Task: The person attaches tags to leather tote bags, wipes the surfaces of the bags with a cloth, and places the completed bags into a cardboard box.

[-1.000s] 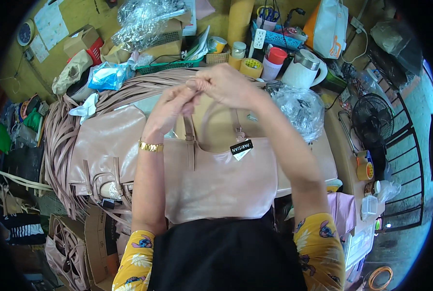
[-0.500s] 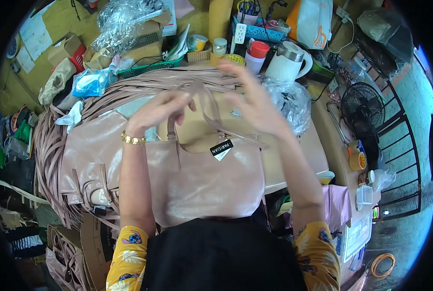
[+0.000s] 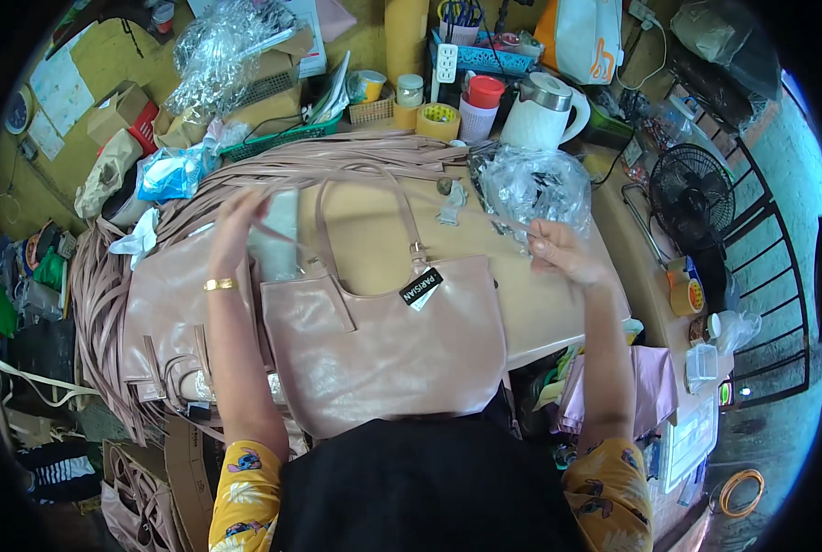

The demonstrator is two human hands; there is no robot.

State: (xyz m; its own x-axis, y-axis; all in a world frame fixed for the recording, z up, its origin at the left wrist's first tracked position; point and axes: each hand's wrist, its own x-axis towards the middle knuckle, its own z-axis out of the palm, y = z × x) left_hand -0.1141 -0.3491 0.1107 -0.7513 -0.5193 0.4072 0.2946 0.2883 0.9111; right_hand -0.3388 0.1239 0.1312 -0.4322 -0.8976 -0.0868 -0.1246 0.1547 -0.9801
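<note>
Left fingers (image 3: 248, 204) and right fingers (image 3: 546, 246) have moved apart, pinching a strap (image 3: 508, 222) stretched sideways.

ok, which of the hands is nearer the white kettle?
Right. The right hand is in front of the kettle, toward the person; the left hand is well off to the kettle's left.

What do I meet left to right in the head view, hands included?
Blue plastic packet → left hand → pink tote bag → right hand → black fan.
</note>
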